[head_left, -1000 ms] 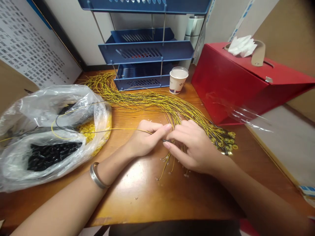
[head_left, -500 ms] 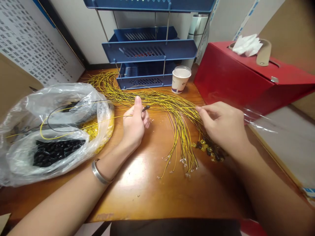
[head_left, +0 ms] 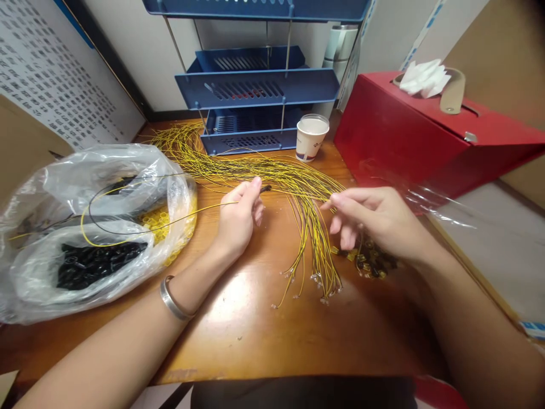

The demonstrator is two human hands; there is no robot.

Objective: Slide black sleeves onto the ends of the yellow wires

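Observation:
My left hand (head_left: pixel 238 218) is closed, thumb pressed on the fingers, around a thin yellow-and-black wire (head_left: pixel 191 215). A short dark end piece (head_left: pixel 266 188) sticks out past the thumb. From this hand the wire loops left over the plastic bag. My right hand (head_left: pixel 366 218) hovers at the right end of a long bundle of yellow and black wires (head_left: pixel 255 167). Its thumb and forefinger are together, the other fingers hanging loosely; whatever is between them is too small to make out. Below it lies a pile of small black and yellow parts (head_left: pixel 374 258).
A clear plastic bag (head_left: pixel 179 170) at left holds black pieces (head_left: pixel 97 264) and yellow rings (head_left: pixel 157 224). Behind the bundle stand a blue tiered rack (head_left: pixel 255 88) and a paper cup (head_left: pixel 312 139). A red box (head_left: pixel 409 130) with tissues stands at the right.
My left hand has shifted slightly right and down, its wire following. My right hand has drawn in leftward and lower, its lower fingers uncurling; the wire stretched at its fingertips no longer shows clearly.

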